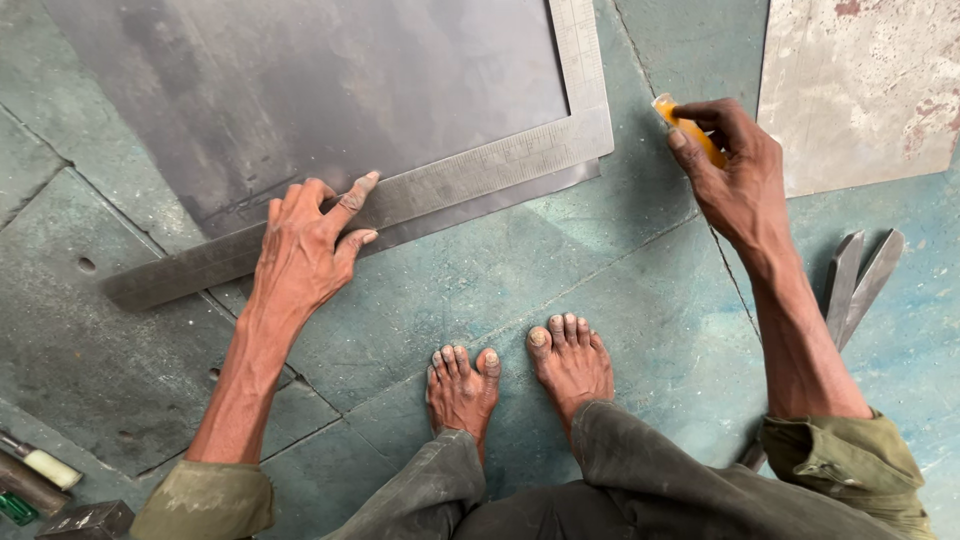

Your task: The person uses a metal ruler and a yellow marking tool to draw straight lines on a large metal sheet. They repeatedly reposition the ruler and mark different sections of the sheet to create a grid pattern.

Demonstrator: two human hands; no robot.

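While the left hand (300,245) lies flat with fingers spread, pressing down on the long arm of a steel square (440,185), the right hand (735,170) pinches a short orange marker (690,128) between thumb and fingertips, just off the square's corner at the right. The square rests along the near edge of a dull grey metal sheet (320,90), its short arm running far along the sheet's right edge. I judge this the marking-out step: the square is set and held, the marker not yet on the metal. A line would call for steady pressure so the square does not slip. The sheet looks smooth and smudged, the square worn and scaled. The green floor (600,260) is scuffed, jointed slab. Bare feet (520,375) stand near; tin snips (858,280) lie right.
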